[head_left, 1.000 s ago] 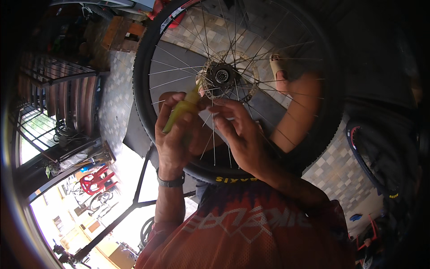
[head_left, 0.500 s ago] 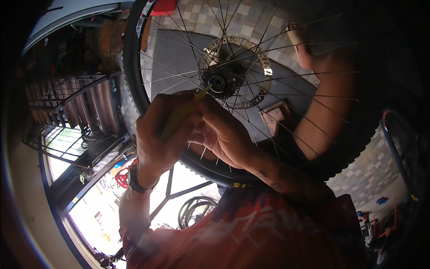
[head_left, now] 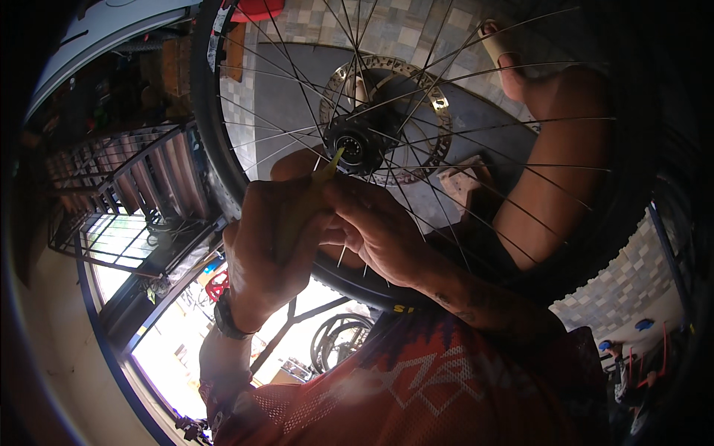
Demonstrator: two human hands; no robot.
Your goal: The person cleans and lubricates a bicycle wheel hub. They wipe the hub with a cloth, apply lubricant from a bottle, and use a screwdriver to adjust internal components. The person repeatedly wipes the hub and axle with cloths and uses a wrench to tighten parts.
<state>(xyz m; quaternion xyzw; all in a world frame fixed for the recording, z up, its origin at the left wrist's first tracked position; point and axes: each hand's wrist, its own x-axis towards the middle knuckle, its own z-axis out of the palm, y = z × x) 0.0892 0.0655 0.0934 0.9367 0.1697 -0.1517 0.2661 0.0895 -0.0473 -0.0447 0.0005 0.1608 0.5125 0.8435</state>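
Note:
A bicycle wheel (head_left: 211,149) with black tire and thin spokes fills much of the view, its silver disc rotor (head_left: 439,104) behind the black hub (head_left: 369,141). My left hand (head_left: 269,245) grips a slim yellow squeeze bottle (head_left: 326,172), its pointed nozzle at the bearing in the hub's centre. Beside it my right hand (head_left: 375,238) is curled, thumb against the bottle's neck; some of its fingers are hidden behind the left hand.
My bare leg and sandalled foot (head_left: 558,163) show through the spokes, near a small block (head_left: 457,182). Metal railings and slatted wood (head_left: 149,171) stand at left, a bright opening at lower left, checked tiles and another wheel at right.
The bottle's nozzle has moved to the hub's centre, and both hands have drawn together around the bottle. The view has shifted, showing more of the rotor and my right leg.

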